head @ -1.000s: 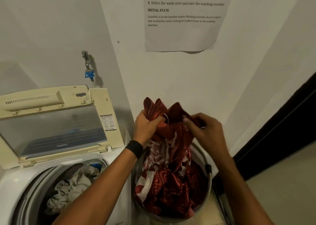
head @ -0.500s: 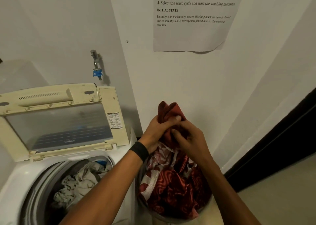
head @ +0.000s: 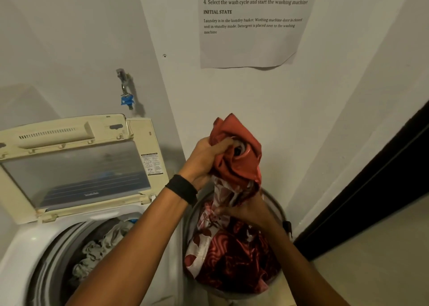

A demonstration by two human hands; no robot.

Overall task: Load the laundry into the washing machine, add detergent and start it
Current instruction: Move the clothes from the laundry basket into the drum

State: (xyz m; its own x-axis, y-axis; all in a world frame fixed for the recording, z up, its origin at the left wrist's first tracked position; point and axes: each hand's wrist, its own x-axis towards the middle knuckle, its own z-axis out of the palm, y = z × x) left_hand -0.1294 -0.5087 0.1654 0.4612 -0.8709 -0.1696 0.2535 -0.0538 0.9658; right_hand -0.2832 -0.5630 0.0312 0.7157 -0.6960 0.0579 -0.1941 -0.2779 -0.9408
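A red and white patterned cloth (head: 236,166) rises out of the laundry basket (head: 277,207) on the floor to the right of the washing machine (head: 25,240). My left hand (head: 204,159) grips the bunched top of the cloth high above the basket. My right hand (head: 246,209) holds the same cloth lower down, at the basket's rim. The machine's cream lid (head: 76,161) stands open, and grey-white laundry (head: 102,247) lies in the drum. More of the red cloth fills the basket.
A tap with a blue fitting (head: 126,99) sticks out of the wall above the machine. A printed instruction sheet (head: 253,24) hangs on the wall. A dark doorway (head: 376,189) runs along the right, with pale floor beside it.
My left hand has lifted the top of the cloth higher, while my right hand has slid down from the bunch to grip it near the basket's rim.
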